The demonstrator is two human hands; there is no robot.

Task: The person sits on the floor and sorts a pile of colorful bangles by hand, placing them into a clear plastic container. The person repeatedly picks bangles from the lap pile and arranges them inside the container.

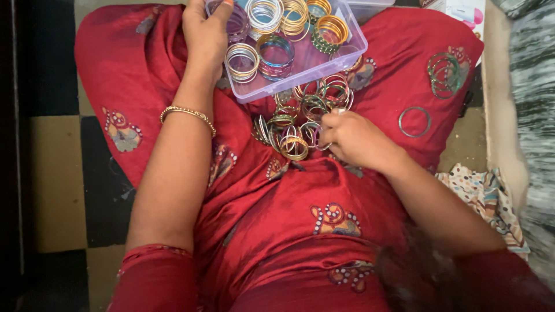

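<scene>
- I see the left hand (205, 34) up at the near-left corner of a clear plastic box (347, 49); fingers curled over the rim, touching a purple bangle stack (236, 23) inside; whether they actually pinch it I can't tell
- gold bead bracelet (188, 114) sits on the left forearm, below the wrist
- right hand (352, 138) is low on the lap, fingers clenched into a loose fist w/ tips pinching thin bangles at the edge of the loose bangle pile (298, 118); grip is on approx. one or two rings, exact count too small to tell
- the pile lies on the red dress (277, 225), between the box's near edge & the right hand; mixed gold, green, silver rings, some overlapping, a gold set (294, 148) nearest me
- box rests on the lap, tilted a bit; holds sorted stacks: silver (264, 14), gold (331, 32), a multicolour stack (276, 56), another silver-gold one (242, 62) just beside the left hand
- on the right knee: a green bangle bunch (444, 73) & a single grey ring (414, 122), well apart from both hands
- patterned cloth (488, 199) on the floor by the right arm; checked floor tiles (58, 173) on the left side
</scene>
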